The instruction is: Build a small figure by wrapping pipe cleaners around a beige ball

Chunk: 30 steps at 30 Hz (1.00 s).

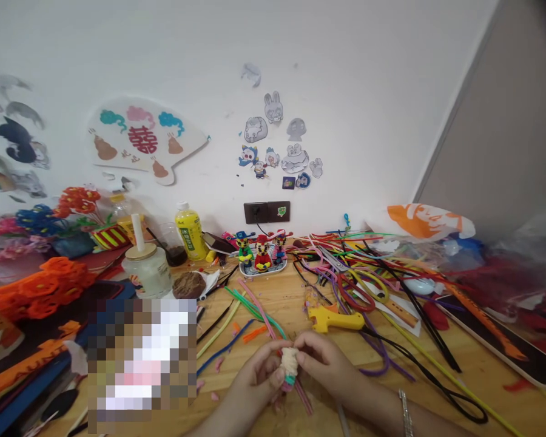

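Low in the middle of the head view, my left hand (pixel 262 371) is closed around a small pipe-cleaner figure (pixel 290 363), cream on top with teal and pink below. My right hand (pixel 324 362) pinches at its upper right side, the fingertips touching it. Fingers hide part of the figure's lower end. Just beyond my right hand, a yellow glue gun (pixel 337 318) lies on the wooden table. Pink and green pipe cleaners (pixel 259 308) lie in front of my hands, and pink strands pass below the figure.
Finished figures (pixel 262 254) stand on a small tray by the wall. A tangle of pipe cleaners (pixel 327 252) and the glue gun's black cord (pixel 418 358) spread rightward. A yellow bottle (pixel 190 233), a glass jar (pixel 146 272) and pipe-cleaner flowers (pixel 50 284) stand left.
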Each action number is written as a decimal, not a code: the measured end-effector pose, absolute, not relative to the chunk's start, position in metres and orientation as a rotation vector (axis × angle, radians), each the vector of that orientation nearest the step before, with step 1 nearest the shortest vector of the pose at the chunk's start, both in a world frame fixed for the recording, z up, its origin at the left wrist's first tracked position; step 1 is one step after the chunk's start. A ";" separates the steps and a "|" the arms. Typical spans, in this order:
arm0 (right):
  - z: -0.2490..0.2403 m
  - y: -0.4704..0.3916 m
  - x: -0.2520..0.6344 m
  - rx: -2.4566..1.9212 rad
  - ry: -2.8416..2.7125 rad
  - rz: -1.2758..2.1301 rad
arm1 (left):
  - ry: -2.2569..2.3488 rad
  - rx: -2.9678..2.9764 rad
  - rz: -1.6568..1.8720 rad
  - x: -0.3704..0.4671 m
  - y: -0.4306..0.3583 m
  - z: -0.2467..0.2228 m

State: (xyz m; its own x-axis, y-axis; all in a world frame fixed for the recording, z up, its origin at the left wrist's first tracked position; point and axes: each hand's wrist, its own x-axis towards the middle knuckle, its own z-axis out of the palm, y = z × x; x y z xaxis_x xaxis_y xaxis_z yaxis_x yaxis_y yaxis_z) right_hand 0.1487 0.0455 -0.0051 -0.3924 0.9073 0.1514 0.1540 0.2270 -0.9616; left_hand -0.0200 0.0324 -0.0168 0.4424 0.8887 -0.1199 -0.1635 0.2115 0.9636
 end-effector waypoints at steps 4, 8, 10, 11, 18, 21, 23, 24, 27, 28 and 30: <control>-0.008 0.047 0.148 -0.961 -1.662 1.303 | 0.815 1.109 0.869 -0.019 0.031 -0.014; -0.008 0.047 0.147 -0.949 -1.626 1.355 | 0.806 1.112 0.856 -0.018 0.029 -0.010; -0.006 0.046 0.147 -0.952 -1.613 1.380 | 0.791 1.112 0.856 -0.018 0.029 -0.010; -0.004 0.045 0.147 -0.953 -1.607 1.390 | 0.782 1.112 0.856 -0.019 0.028 -0.010; -0.005 0.044 0.151 -0.879 -1.554 1.465 | 0.737 1.111 0.874 -0.019 0.029 -0.013; -0.009 0.045 0.152 -0.872 -1.537 1.462 | 0.730 1.111 0.868 -0.019 0.029 -0.012; -0.010 0.045 0.152 -0.864 -1.528 1.473 | 0.729 1.113 0.871 -0.019 0.029 -0.012; -0.010 0.045 0.152 -0.859 -1.525 1.482 | 0.729 1.113 0.873 -0.019 0.029 -0.011; -0.008 0.045 0.153 -0.844 -1.518 1.526 | 0.732 1.117 0.872 -0.018 0.028 -0.010; -0.007 0.045 0.153 -0.840 -1.512 1.543 | 0.733 1.119 0.872 -0.018 0.028 -0.010; -0.006 0.045 0.153 -0.837 -1.494 1.571 | 0.736 1.123 0.876 -0.018 0.028 -0.009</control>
